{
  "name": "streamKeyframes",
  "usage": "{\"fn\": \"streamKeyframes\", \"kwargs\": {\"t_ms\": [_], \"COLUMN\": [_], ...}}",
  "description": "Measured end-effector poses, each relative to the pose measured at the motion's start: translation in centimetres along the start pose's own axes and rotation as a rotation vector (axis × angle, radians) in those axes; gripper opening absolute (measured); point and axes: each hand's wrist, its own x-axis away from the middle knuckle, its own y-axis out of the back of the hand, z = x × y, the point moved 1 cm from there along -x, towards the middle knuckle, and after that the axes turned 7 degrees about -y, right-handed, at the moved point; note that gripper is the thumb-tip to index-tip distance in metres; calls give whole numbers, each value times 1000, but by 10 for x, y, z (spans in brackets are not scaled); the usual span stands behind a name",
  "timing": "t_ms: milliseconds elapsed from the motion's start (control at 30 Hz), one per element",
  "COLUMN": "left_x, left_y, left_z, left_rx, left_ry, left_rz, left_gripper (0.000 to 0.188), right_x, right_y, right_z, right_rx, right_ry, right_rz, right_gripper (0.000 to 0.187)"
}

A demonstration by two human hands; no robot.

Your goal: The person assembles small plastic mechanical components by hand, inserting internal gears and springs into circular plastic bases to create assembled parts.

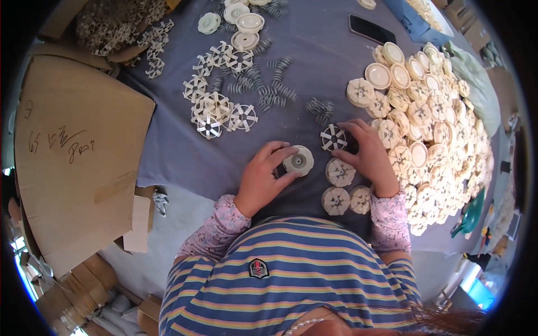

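Striped shirt (pixel 291 257) nearest the lens, bead necklace (pixel 306 324) at its collar. Containers: blue box (pixel 404 21), top right, holds small pale parts (pixel 426 12); cardboard box (pixel 56 18), upper left, heaped with pale pieces (pixel 120 25). Large carton (pixel 84 162) at left: contents not visible. Surface: grey-blue cloth (pixel 179 157) bearing springs (pixel 320 108), a phone (pixel 371 29) and, at right, a big heap of cream discs (pixel 423 115). Pale floor (pixel 179 221) beyond the table edge. Left hand (pixel 265 174) grips a round cup (pixel 299 161) between thumb and fingers, in front of the torso; recessed face up, axis toward the camera. Right hand (pixel 367 152) pinches a spoked ring (pixel 333 138) by its right side, just beyond the cup; spoked face up, round, so without a long axis.
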Motion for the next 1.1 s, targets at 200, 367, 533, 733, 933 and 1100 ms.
{"fn": "streamKeyframes", "kwargs": {"t_ms": [200,367,533,733,933,1100], "left_x": [2,5,10,1,-5,-54], "left_y": [-3,2,8,0,11,80], "left_z": [2,2,7,6,9,31], "left_rx": [24,77,263,163,47,-325], "left_ry": [82,104,348,284,249,49], "left_rz": [0,-93,-49,7,32,-348], "left_gripper": [37,45,49,52,42,26], "right_x": [1,4,1,-5,3,14], "right_y": [-4,4,-14,-33,-15,41], "right_z": [4,14,45,46,35,37], "right_rx": [-100,-76,-174,-90,38,187], "right_ry": [23,107,359,368,357,154], "right_rz": [16,-41,180,261,261,-127], "right_gripper": [61,55,57,59,61,46]}}
